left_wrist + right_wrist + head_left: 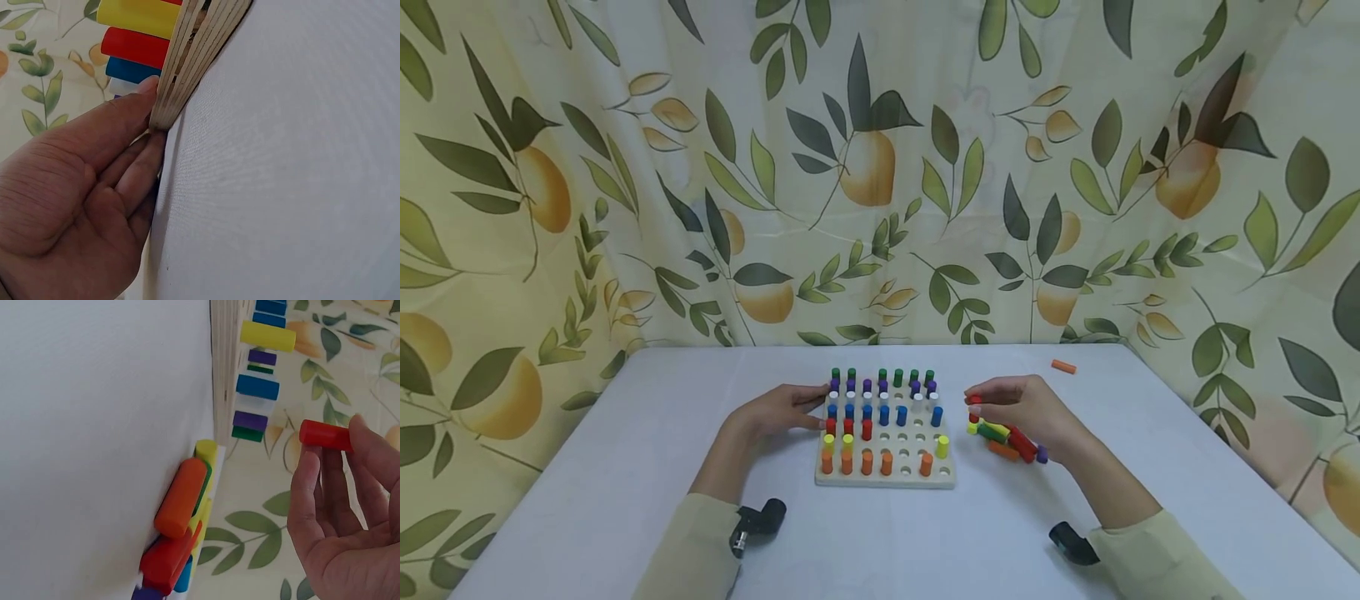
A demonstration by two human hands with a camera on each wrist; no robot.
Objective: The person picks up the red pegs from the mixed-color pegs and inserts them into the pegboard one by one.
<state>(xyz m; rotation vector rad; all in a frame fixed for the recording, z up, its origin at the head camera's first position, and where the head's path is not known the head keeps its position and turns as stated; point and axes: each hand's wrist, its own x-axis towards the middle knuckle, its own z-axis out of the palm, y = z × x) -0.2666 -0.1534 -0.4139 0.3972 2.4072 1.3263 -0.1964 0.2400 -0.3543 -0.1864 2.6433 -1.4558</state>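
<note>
A wooden pegboard (886, 480) lies on the table, with rows of green, purple, white, blue, red, yellow and orange pegs standing in its holes. My left hand (785, 410) holds the board's left edge; the left wrist view shows the thumb by the pegs and the fingers low against the edge. Right of the board, my right hand (1026, 408) pinches a red peg (325, 435) between thumb and fingers, raised above the tabletop. Beneath that hand lies a pile of loose pegs, among them an orange peg (181, 499) and a red peg (1022, 444).
Alone at the back right lies an orange peg (1063, 366). The white table (880, 550) reaches back to a curtain (880, 250) printed with leaves and fruit. Some holes on the right half of the board hold no peg.
</note>
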